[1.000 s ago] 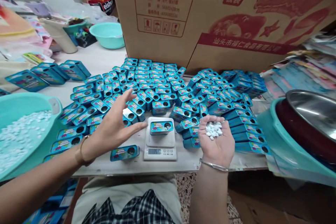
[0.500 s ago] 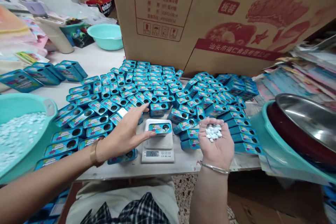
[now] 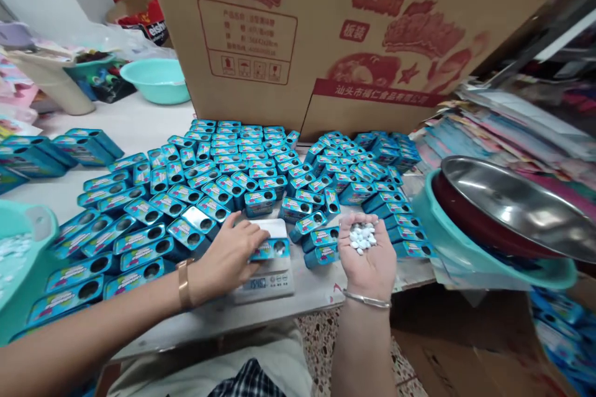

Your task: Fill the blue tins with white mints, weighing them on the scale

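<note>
A small digital scale point(image 3: 279, 285) stands near the table's front edge, a blue candy tin point(image 3: 274, 249) lying on its platform. Through the round hole in the tin's upper face, some pale candies show. My left hand point(image 3: 228, 260) has its thumb and fingers around the left end of this tin, partly covering it and the scale. To the right of the scale, my right hand point(image 3: 370, 254) is turned palm up and cupped. A small heap of pale blue-white candies point(image 3: 362, 237) rests in its palm.
Many similar blue tins point(image 3: 228, 149) stand in rows behind and beside the scale. A turquoise basin point(image 3: 40, 260) of candies is at left; another turquoise basin point(image 3: 156, 84) stands behind. Stacked basins with a steel bowl point(image 3: 512, 198) are at right. A large cardboard box point(image 3: 307, 31) borders the back.
My left hand has come down and closed around the tin on the scale. My right hand still holds the candies. The view has shifted to the right.
</note>
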`<state>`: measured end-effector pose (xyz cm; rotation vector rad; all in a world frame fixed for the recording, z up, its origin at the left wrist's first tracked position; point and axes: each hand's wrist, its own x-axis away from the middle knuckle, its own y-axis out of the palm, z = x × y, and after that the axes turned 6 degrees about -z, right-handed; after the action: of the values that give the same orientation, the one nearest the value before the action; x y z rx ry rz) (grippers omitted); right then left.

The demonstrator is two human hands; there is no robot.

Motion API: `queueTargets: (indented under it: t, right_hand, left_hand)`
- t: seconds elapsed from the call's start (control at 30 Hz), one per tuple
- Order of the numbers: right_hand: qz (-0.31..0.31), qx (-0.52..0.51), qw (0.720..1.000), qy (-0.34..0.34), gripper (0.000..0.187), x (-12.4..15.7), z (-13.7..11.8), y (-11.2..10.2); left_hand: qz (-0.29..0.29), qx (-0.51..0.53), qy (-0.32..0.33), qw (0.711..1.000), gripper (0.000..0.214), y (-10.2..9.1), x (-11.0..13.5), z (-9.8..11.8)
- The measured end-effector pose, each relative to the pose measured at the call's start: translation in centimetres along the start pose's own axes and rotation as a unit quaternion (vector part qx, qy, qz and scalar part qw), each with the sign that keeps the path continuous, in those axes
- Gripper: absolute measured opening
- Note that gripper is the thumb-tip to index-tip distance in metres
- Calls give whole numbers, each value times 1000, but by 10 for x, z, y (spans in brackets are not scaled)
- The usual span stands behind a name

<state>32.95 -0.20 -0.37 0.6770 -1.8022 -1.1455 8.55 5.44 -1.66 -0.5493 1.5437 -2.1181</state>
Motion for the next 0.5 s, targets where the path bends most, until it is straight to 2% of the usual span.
queueTargets:
  t: [0.13, 0.27, 0.33, 0.5]
  right_hand:
    - [5, -3, 998, -61, 24, 4, -25, -5]
    - [-10, -4, 994, -105, 23, 9, -48, -8]
    - [-15, -9, 993, -117, 22, 12, -58, -10]
    - [10, -21, 989, -147, 24, 18, -82, -20]
  left_hand:
    - [-2, 32, 80, 996, 30, -3, 1, 44]
    - [11, -20, 175, 984, 34, 22, -27, 85]
    - [26, -73, 203, 976, 38, 38, -49, 95]
    - [32, -136, 198, 970, 41, 69, -91, 102]
